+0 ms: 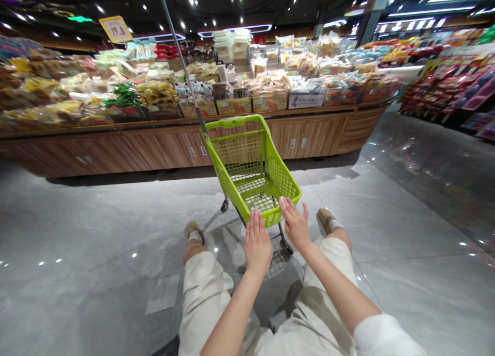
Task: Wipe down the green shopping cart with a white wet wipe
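A long wooden-fronted counter (170, 152) heaped with bagged snacks is standing ahead, beyond a polished grey tile floor (96, 242). A lime-green plastic mesh shopping cart (247, 157) is standing on that floor, just in front of the person's knees. The left hand (258, 242) and right hand (294, 224) are hanging open at its near rim, the right hand's fingers (288, 209) spread and touching it, gripping nothing.
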The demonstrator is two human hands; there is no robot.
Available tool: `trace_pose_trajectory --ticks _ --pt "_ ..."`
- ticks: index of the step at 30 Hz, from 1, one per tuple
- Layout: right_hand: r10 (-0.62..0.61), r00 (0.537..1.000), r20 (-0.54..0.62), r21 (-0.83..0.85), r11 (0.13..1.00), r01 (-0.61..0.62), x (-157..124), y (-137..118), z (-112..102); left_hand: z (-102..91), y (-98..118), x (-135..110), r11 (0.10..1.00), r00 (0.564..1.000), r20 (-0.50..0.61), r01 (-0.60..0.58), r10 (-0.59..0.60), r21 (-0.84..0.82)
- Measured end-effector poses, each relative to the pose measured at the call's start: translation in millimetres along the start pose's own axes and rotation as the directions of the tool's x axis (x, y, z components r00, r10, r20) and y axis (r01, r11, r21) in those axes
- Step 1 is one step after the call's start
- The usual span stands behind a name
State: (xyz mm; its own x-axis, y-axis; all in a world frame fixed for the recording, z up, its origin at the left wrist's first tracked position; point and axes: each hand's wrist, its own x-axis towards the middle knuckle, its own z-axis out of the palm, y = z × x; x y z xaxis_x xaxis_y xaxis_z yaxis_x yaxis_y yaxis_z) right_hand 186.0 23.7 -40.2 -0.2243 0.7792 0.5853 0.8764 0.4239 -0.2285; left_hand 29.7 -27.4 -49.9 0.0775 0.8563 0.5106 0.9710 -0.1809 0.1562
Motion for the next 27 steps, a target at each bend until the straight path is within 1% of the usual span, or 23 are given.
trace_pose_trajectory --ticks 2,3,4,5,7,8,9,10,11,12,13,14,15,16,17,19,20,21,22,24,25,27 --pt "-0.119 0.991 0.065 0.066 0.991 0.115 -1.1 -32.8 8.8 1.5 -1.1 -0.5 1.0 1.0 0.003 -0.001 0.001 0.009" --pt "-0.173 0.98 0.095 0.09 0.982 0.165 -1.1 -41.3 10.5 1.1 -2.7 -0.8 1.0 1.0 0.009 -0.007 0.007 0.015" --pt "-0.22 0.968 0.12 0.105 0.973 0.208 -0.7 -43.0 10.2 0.1 -4.7 -0.9 1.0 1.0 0.017 -0.015 0.015 0.021" --pt "-0.259 0.955 0.141 0.109 0.963 0.245 -0.1 -37.6 8.3 -1.4 -6.9 -1.0 0.999 0.999 0.026 -0.023 0.023 0.026" --pt "-0.31 0.938 0.158 0.096 0.95 0.298 1.6 -10.0 1.1 -4.8 -10.7 -1.0 0.999 0.998 0.038 -0.042 0.041 0.032" --pt "-0.305 0.94 0.15 0.078 0.952 0.297 2.6 8.5 -2.9 -6.2 -11.9 -0.9 0.998 0.998 0.04 -0.051 0.05 0.032" --pt "-0.273 0.953 0.13 0.054 0.962 0.268 3.7 26.9 -6.5 -7.1 -12.4 -0.8 0.998 0.998 0.04 -0.058 0.057 0.031" --pt "-0.213 0.972 0.1 0.027 0.977 0.211 4.6 42.9 -9.1 -7.4 -12.2 -0.7 0.998 0.997 0.037 -0.063 0.062 0.028" --pt "-0.134 0.989 0.065 -0.002 0.991 0.134 5.5 54.3 -10.3 -7.1 -11.3 -0.7 0.998 0.997 0.032 -0.064 0.064 0.025" --pt "-0.05 0.998 0.031 -0.029 0.998 0.051 6.1 59.8 -9.8 -6.4 -10.0 -0.6 0.998 0.998 0.027 -0.061 0.061 0.022" --pt "0.026 1.0 0.001 -0.049 0.998 -0.026 6.3 58.8 -7.5 -5.4 -8.4 -0.5 0.998 0.998 0.02 -0.055 0.055 0.018" --pt "0.077 0.997 -0.023 -0.058 0.995 -0.078 6.1 51.4 -3.7 -4.2 -6.8 -0.4 0.999 0.999 0.013 -0.047 0.047 0.014" --pt "0.094 0.995 -0.036 -0.051 0.994 -0.095 5.4 38.7 1.4 -3.2 -5.6 -0.3 0.999 0.999 0.008 -0.038 0.038 0.011" --pt "0.076 0.996 -0.036 -0.029 0.997 -0.077 4.4 22.6 7.1 -2.3 -4.9 -0.2 0.999 0.999 0.006 -0.032 0.032 0.009" --pt "0.027 0.999 -0.026 0.007 1.0 -0.026 3.1 5.0 12.7 -1.8 -4.9 -0.2 1.0 1.0 0.006 -0.03 0.03 0.008" --pt "-0.115 0.993 0.007 0.097 0.989 0.114 1.0 -24.9 21.2 -2.0 -7.1 -0.7 0.999 0.999 0.009 -0.034 0.034 0.012" --pt "-0.188 0.982 0.026 0.138 0.974 0.182 0.5 -33.3 23.0 -2.7 -9.2 -1.1 0.999 0.999 0.012 -0.038 0.038 0.015" --pt "-0.249 0.967 0.045 0.168 0.957 0.239 0.7 -35.7 22.9 -3.7 -11.6 -1.5 0.999 0.999 0.013 -0.041 0.041 0.018" --pt "-0.297 0.953 0.063 0.186 0.941 0.281 1.6 -31.7 20.8 -5.0 -14.2 -2.0 0.999 0.999 0.014 -0.045 0.045 0.02" --pt "-0.336 0.939 0.078 0.185 0.93 0.317 5.2 -6.8 11.8 -8.0 -18.5 -2.8 0.998 0.998 0.019 -0.058 0.058 0.021" --pt "-0.319 0.944 0.078 0.168 0.938 0.303 7.6 11.0 6.1 -9.5 -19.7 -3.0 0.998 0.998 0.023 -0.065 0.065 0.022" --pt "-0.214 0.975 0.061 0.117 0.972 0.206 12.4 45.5 -4.3 -11.8 -19.6 -2.9 0.997 0.997 0.032 -0.075 0.075 0.022"
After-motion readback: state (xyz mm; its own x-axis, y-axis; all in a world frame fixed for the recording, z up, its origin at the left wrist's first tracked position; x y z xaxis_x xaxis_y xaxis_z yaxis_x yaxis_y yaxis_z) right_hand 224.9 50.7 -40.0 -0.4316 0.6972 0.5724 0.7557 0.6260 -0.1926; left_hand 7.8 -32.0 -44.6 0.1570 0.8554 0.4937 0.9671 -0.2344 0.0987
